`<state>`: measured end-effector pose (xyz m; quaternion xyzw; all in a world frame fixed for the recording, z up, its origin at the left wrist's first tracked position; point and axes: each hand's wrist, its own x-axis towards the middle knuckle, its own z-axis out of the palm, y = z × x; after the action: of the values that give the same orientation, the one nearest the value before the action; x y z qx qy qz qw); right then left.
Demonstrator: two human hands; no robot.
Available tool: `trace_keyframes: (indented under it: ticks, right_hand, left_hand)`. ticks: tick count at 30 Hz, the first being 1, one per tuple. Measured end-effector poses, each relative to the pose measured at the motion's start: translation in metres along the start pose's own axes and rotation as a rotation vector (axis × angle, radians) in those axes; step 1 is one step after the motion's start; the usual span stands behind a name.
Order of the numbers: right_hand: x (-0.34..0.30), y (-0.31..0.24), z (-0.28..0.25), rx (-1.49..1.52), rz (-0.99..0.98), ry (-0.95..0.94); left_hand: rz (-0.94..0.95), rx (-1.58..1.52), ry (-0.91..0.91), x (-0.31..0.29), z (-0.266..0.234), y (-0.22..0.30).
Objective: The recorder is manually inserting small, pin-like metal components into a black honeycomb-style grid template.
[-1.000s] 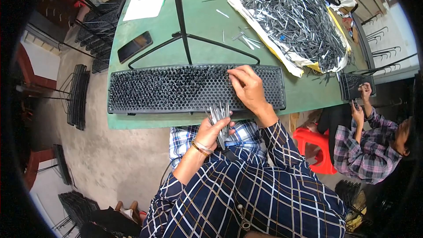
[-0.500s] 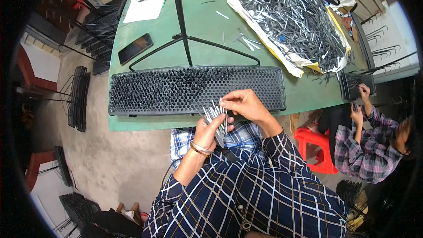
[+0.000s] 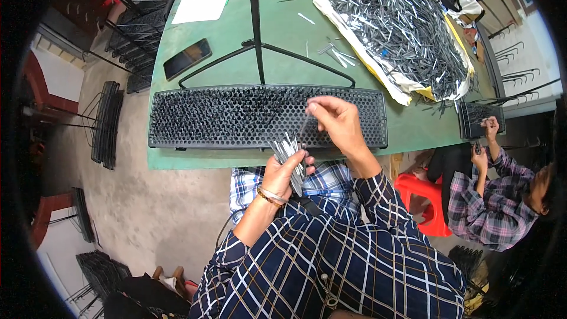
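Observation:
A bundle of thin dark and silvery strips [image 3: 290, 156] is gripped in my left hand [image 3: 281, 173], just in front of the table's near edge. Above it my right hand [image 3: 336, 121] pinches one thin strip [image 3: 305, 126] by its upper end, fingertips over the rack. The long black perforated rack [image 3: 201, 121] lies across the near side of the table, with many small holes. Dark pieces stand up from the holes on its left and middle; toward the right end the holes look bare.
An open white and yellow sack [image 3: 401, 92] heaped with strips lies at the back right. A phone [image 3: 188, 59], a white paper [image 3: 204, 5] and a black metal stand [image 3: 258, 53] are on the green table [image 3: 283, 20]. At right, a co-worker [image 3: 490, 195] sits by a red stool [image 3: 422, 201].
My right hand has risen from the bundle and moved up over the rack, drawing one strip out. My left hand stays on the bundle. The view has shifted slightly.

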<state>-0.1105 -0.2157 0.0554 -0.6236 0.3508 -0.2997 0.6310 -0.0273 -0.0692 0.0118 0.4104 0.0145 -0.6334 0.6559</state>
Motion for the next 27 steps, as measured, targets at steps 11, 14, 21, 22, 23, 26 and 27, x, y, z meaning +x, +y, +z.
trace_keyframes:
  ticks: [11,14,21,22,23,26,27]
  right_hand:
    - [0.035,0.024,0.031,-0.397,-0.569,0.12]
    - [0.033,0.021,0.032,-0.444,-0.609,0.115]
    - [0.031,0.024,0.033,-0.721,-0.754,0.102]
    - [0.032,0.022,0.033,-0.774,-0.787,0.109]
    - [0.032,0.02,0.034,-0.827,-0.82,0.116]
    - [0.029,0.015,0.034,-0.861,-0.813,0.05]
    - [0.029,0.018,0.033,-0.862,-0.812,0.051]
  left_hand:
    - [-0.037,0.026,-0.03,-0.004,-0.001,0.001]
    - [-0.047,0.009,-0.026,-0.004,0.0,0.003]
    - [-0.044,0.03,-0.038,-0.005,0.004,0.005]
    - [-0.044,0.03,-0.036,-0.004,0.003,0.005]
    - [-0.041,0.02,-0.037,-0.004,0.002,0.005]
    - [-0.04,0.017,-0.031,-0.004,0.002,0.006]
    - [-0.042,0.026,-0.023,-0.004,0.003,0.005]
